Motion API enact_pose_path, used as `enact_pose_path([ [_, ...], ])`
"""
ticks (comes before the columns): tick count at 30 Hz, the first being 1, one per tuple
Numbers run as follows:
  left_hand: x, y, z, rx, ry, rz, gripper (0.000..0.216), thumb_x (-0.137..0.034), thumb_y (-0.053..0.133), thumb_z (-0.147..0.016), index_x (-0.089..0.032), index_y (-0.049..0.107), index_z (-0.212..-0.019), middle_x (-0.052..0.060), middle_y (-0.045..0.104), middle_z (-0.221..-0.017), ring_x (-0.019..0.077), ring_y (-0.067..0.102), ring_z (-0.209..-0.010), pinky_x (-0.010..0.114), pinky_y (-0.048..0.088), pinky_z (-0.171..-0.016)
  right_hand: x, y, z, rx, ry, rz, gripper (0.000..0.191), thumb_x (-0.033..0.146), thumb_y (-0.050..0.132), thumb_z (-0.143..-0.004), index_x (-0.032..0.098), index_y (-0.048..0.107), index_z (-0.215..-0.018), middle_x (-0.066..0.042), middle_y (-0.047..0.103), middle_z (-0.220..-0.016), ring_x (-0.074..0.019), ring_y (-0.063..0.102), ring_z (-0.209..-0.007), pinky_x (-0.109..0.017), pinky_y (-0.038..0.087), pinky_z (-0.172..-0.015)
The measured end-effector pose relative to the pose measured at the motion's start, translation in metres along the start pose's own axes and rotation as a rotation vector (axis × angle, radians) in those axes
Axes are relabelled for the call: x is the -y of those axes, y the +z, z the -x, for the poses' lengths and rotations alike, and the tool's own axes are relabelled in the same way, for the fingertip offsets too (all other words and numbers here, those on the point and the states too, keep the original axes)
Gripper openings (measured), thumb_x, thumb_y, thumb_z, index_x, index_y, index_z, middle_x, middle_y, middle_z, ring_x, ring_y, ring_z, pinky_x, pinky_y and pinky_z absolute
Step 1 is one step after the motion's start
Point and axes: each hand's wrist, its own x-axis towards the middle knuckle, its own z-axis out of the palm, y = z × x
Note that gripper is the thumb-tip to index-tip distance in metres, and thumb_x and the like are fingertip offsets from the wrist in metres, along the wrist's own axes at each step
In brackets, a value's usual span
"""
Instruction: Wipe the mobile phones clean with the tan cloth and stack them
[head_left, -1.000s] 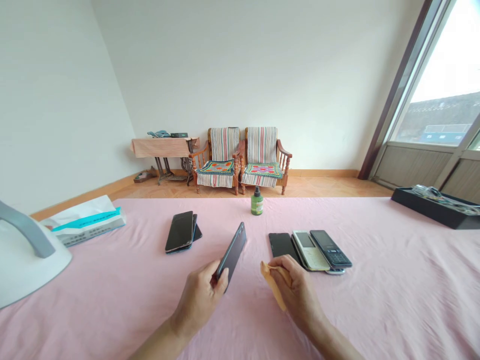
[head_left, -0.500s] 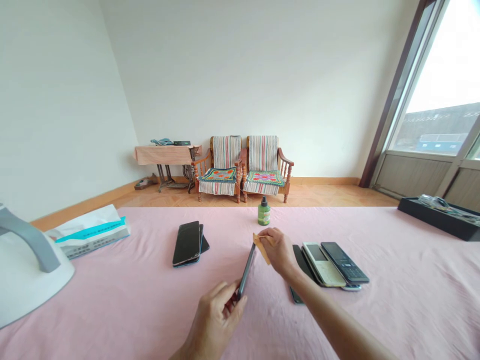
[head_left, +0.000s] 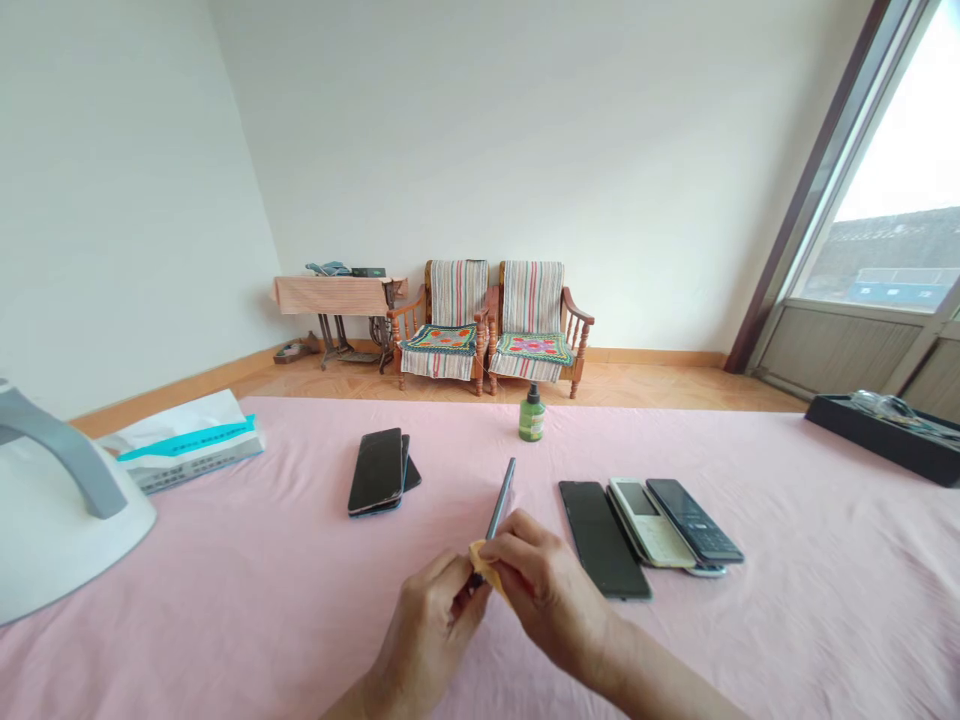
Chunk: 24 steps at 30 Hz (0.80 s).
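Over the pink table (head_left: 225,560), the left hand (head_left: 427,635) is gripping a phone (head_left: 500,500) edge-on by its near end, while the right hand (head_left: 551,590) is pinching a yellow cloth (head_left: 484,562) against that same end.

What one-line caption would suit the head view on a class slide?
Left hand holds a dark smartphone edge-up while the right hand presses an orange cloth to its near end.

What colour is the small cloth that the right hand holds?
The cloth is pale orange-yellow; the head view shows it.
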Motion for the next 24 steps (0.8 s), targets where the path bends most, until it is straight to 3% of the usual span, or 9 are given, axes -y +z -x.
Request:
enact_pose_path([
  [7, 0.001, -0.001, -0.002, 0.013, -0.023, -0.043, 0.013, -0.019, 0.051, -0.088, -0.017, 0.062, -0.083, -0.001, 0.053, -0.068, 0.0124, 0.056, -0.06, 0.019, 0.041, -0.056, -0.027, -0.005, -0.023, -0.137, 0.05, 0.084, 0.023, 0.005, 0.047, -0.085, 0.018, 0.066, -0.086, -0.003, 0.056, -0.081, -0.0134, 0.056, -0.073, -0.023, 0.044, -0.067],
  [15, 0.002, 0.0, -0.001, -0.024, 0.006, 0.031, 0.015, -0.019, 0.051, -0.087, -0.017, 0.057, -0.074, -0.001, 0.055, -0.067, 0.0119, 0.056, -0.06, 0.018, 0.041, -0.054, 0.007, 0.013, 0.01, -0.005, 0.003, 0.001, 0.021, 0.008, 0.046, -0.089, 0.02, 0.063, -0.093, -0.003, 0.055, -0.086, -0.0125, 0.055, -0.074, -0.022, 0.045, -0.068],
  [24, 0.002, 0.001, -0.003, -0.04, 0.028, -0.099, 0.016, -0.013, 0.049, -0.086, -0.016, 0.062, -0.078, -0.001, 0.053, -0.064, 0.0107, 0.055, -0.057, 0.017, 0.04, -0.054, -0.038, 0.002, -0.025, -0.235, 0.07, 0.075, 0.02, 0.008, 0.046, -0.087, 0.018, 0.063, -0.087, -0.003, 0.055, -0.082, -0.0136, 0.056, -0.072, -0.024, 0.045, -0.067],
])
